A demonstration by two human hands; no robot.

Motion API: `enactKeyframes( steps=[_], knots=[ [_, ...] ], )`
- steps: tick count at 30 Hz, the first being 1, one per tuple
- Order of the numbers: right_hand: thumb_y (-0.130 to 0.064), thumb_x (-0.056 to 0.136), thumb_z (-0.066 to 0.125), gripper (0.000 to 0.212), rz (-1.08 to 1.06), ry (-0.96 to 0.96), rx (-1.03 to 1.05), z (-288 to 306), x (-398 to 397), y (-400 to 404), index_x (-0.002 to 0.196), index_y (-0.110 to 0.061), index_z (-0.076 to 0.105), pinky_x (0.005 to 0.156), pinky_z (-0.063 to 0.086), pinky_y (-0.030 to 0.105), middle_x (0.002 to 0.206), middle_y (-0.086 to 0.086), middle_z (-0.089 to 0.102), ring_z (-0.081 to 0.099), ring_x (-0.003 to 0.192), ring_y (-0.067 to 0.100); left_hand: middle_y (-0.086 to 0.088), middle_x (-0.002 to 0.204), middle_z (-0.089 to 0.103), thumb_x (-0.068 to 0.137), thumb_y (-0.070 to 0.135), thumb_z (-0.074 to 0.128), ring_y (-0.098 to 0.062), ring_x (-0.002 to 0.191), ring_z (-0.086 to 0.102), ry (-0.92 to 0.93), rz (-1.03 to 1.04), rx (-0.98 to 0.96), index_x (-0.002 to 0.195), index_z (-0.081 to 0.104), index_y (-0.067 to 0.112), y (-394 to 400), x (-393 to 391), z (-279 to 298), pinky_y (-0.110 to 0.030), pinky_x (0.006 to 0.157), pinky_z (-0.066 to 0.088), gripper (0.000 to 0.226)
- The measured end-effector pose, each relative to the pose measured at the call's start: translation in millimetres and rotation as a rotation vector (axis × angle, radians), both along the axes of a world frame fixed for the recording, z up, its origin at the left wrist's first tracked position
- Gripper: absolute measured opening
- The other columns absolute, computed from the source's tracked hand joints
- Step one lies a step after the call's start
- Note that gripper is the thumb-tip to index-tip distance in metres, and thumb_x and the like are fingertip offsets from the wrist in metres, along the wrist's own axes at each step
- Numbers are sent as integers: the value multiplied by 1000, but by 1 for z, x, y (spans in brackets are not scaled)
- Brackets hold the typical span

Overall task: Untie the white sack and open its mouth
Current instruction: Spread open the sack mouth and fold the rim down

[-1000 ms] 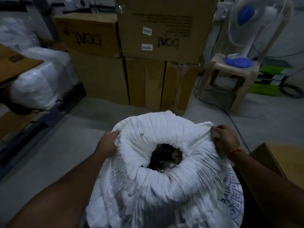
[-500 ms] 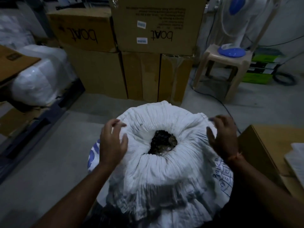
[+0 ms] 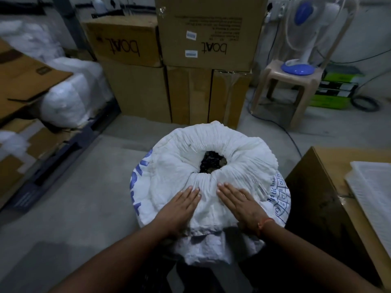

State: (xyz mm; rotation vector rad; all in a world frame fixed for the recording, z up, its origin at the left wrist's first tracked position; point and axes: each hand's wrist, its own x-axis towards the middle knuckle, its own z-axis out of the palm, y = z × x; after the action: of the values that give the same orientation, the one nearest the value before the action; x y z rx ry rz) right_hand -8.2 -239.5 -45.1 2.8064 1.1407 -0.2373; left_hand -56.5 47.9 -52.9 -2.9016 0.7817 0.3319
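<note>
The white sack (image 3: 175, 166) stands on the floor in front of me, its top rolled outward into a thick pleated collar. Dark contents (image 3: 212, 163) show through the small round mouth at the centre. Blue print runs down the sack's left and right sides. My left hand (image 3: 179, 210) lies flat on the near side of the collar, fingers straight and pointing at the mouth. Beside it, my right hand (image 3: 241, 205) also lies flat with fingers straight, a red thread round its wrist. Neither hand grips the cloth.
Stacked cardboard boxes (image 3: 205, 37) marked "boat" stand just behind the sack. A plastic stool (image 3: 296, 85) with a blue-and-white fan (image 3: 304, 34) is at the back right. A cardboard box (image 3: 330, 187) sits close on the right, a rack with white bundles (image 3: 72, 96) on the left.
Both hands left the sack's left and right edges and came together flat on the near side of the collar. The mouth looks smaller than one second ago.
</note>
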Motion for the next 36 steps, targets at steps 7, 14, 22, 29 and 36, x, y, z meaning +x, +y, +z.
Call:
enactKeyframes(
  steps=[7,14,22,29,36],
  knots=[
    [-5,83,48,65,57,-89,74,-7,7,1,148,-9,49,103,55,43,155,11,48,40,142,23,-24,146,60,94,18,31,-37,136,59,-234,-54,28,137,64,-1,-7,-8,13,-48,107,54,57],
    [-40,84,-7,84,144,220,-174,17,-43,-36,163,-14,9,124,-1,33,170,6,-1,-2,157,26,-17,116,79,83,13,39,-27,106,78,-253,-308,117,112,79,4,10,-60,4,-35,88,62,50],
    [-18,112,23,51,143,377,-411,8,-89,-39,163,-18,16,123,17,37,172,6,9,12,158,26,-11,100,81,76,16,41,-27,92,80,57,-256,273,84,78,13,-5,-95,-40,-34,66,63,38],
    [-44,93,40,76,49,309,-116,24,-89,-42,163,-20,20,125,13,45,172,5,11,5,159,25,-9,176,-4,96,46,47,-28,162,-1,234,-46,33,166,6,21,-10,-96,26,-66,125,7,85],
    [-31,95,59,32,-200,-119,627,34,-29,-47,120,-17,74,95,48,43,122,11,66,63,110,33,-4,137,60,90,28,64,-26,119,62,-383,185,-557,130,66,28,-1,-49,44,-48,99,48,40]
  ],
)
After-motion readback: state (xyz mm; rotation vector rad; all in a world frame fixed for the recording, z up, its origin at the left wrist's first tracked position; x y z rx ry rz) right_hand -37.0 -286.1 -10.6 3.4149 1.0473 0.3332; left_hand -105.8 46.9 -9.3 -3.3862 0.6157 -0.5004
